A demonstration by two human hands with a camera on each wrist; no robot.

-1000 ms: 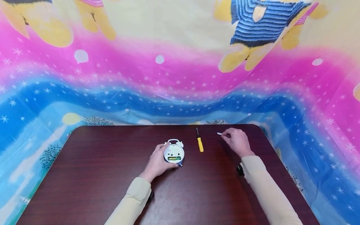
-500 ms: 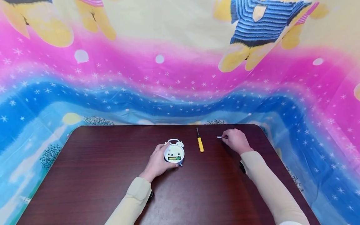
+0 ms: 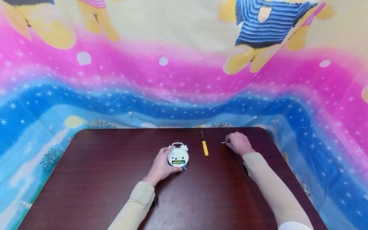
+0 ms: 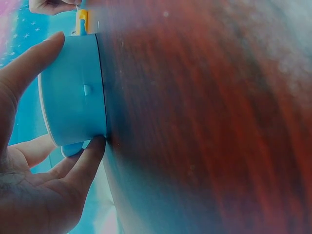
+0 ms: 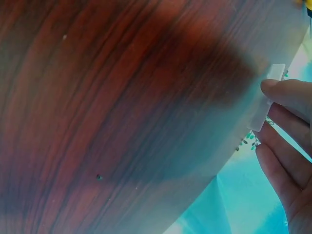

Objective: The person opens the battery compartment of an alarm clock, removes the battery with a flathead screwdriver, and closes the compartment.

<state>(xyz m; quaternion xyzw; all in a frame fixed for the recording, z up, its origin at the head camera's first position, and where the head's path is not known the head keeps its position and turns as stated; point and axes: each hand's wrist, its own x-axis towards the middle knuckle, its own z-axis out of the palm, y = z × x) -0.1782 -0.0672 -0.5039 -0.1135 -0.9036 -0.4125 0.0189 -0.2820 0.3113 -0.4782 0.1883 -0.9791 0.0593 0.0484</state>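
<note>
A twin-bell alarm clock [image 3: 174, 154] lies face down on the table, its white back up. A green-and-gold battery [image 3: 178, 162] shows in its uncovered compartment. My left hand [image 3: 160, 165] grips the clock from the left; in the left wrist view thumb and fingers span its blue side [image 4: 70, 92]. Out to the right, my right hand [image 3: 238, 142] pinches a small white plastic strip, which looks like a battery cover [image 5: 279, 72], between thumb and fingers. In the head view only a thin sliver of that cover shows past the fingertips.
Between the hands lies a screwdriver [image 3: 204, 148] with a yellow handle, its shaft pointing to the far edge. The dark wooden table [image 3: 100, 179] has rounded far corners. A printed cloth [image 3: 161, 105] hangs behind and around it.
My right hand has shifted slightly towards me and to the left, and the cover has turned so that it now appears edge-on. My left hand and the clock stay put.
</note>
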